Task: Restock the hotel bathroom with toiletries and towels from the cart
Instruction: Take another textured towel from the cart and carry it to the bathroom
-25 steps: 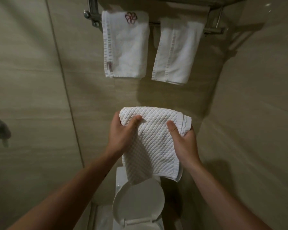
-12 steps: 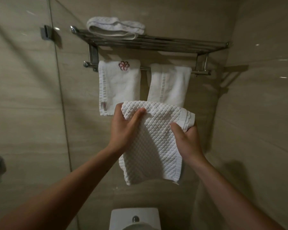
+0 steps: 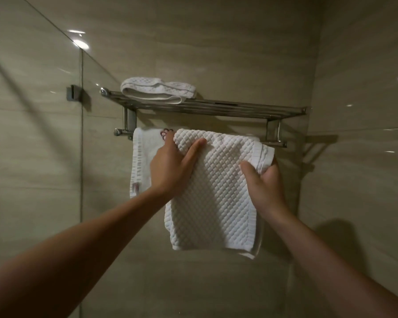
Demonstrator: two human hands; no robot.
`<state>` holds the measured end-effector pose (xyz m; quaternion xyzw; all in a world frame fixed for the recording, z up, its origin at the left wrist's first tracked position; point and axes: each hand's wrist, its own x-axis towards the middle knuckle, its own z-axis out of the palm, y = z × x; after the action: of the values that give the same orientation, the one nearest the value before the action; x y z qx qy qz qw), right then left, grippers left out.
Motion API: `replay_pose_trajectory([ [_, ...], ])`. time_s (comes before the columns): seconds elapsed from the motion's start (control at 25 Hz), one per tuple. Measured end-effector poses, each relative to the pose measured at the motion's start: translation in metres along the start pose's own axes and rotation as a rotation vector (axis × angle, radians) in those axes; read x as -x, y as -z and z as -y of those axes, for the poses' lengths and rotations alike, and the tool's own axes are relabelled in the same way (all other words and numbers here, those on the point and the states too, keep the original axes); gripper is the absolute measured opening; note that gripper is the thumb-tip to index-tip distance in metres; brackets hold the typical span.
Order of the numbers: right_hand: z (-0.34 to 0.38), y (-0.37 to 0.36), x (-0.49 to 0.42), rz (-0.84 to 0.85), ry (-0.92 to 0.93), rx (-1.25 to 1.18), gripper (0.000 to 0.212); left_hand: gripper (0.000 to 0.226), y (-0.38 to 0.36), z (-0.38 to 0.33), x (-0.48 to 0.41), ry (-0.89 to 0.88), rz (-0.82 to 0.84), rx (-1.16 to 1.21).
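Observation:
A folded white waffle-weave towel (image 3: 218, 198) hangs between my hands in front of the wall rack. My left hand (image 3: 170, 166) grips its upper left corner and my right hand (image 3: 265, 180) grips its upper right edge. The towel's top sits at the height of the rack's lower bar (image 3: 274, 143). Behind it, a white hand towel (image 3: 141, 161) with a red emblem hangs on that bar, partly hidden by my left hand. The chrome towel rack (image 3: 239, 109) carries another folded waffle towel (image 3: 157, 89) on its left end.
A glass shower panel (image 3: 44, 157) stands at the left, its edge clamped to the wall by a metal bracket (image 3: 73, 92). Beige tiled walls meet in a corner at the right (image 3: 313, 65). The right part of the rack's top shelf is bare.
Both hands have lifted the waffle towel from over the toilet up to the rack's lower bar. It now covers the second hanging towel. The view has tilted upward, dropping the toilet out of sight.

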<state>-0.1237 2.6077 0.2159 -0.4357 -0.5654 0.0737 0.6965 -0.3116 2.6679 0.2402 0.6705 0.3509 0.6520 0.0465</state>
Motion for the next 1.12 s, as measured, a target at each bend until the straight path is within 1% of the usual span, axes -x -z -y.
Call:
replay_pose_trajectory([
  [0.12, 0.001, -0.002, -0.024, -0.013, 0.022, 0.005, 0.021, 0.057, -0.009, -0.004, -0.025, -0.025, 0.001, -0.020],
  [0.2, 0.004, -0.001, -0.036, -0.043, 0.074, 0.013, 0.017, 0.058, -0.014, -0.008, -0.039, -0.046, -0.021, -0.001],
  [0.32, 0.010, 0.000, -0.058, -0.144, 0.140, 0.019, 0.012, 0.058, -0.024, -0.023, -0.054, -0.079, -0.057, 0.073],
  [0.44, 0.018, 0.003, -0.083, -0.206, 0.193, -0.010, 0.010, 0.057, -0.034, -0.039, -0.076, -0.123, -0.081, 0.058],
  [0.52, 0.021, 0.004, -0.100, -0.218, 0.222, 0.015, 0.006, 0.057, -0.038, -0.046, -0.095, -0.122, -0.054, 0.076],
  [0.6, 0.022, 0.005, -0.117, -0.240, 0.255, 0.058, 0.012, 0.057, -0.043, -0.051, -0.114, -0.144, -0.012, 0.111],
  [0.76, 0.022, 0.004, -0.156, -0.255, 0.331, 0.068, 0.019, 0.046, -0.055, -0.060, -0.143, -0.264, -0.017, 0.121],
  [0.88, 0.025, 0.005, -0.182, -0.252, 0.378, 0.077, 0.023, 0.041, -0.063, -0.068, -0.164, -0.422, -0.087, 0.089],
  [0.92, 0.026, 0.005, -0.189, -0.258, 0.399, 0.080, 0.025, 0.040, -0.064, -0.071, -0.169, -0.445, -0.102, 0.093],
  [1.04, 0.031, 0.007, -0.204, -0.258, 0.463, 0.078, 0.022, 0.043, -0.067, -0.076, -0.182, -0.424, -0.117, 0.120],
  [1.12, 0.037, 0.008, -0.214, -0.263, 0.471, 0.094, 0.021, 0.046, -0.070, -0.077, -0.190, -0.375, -0.080, 0.125],
])
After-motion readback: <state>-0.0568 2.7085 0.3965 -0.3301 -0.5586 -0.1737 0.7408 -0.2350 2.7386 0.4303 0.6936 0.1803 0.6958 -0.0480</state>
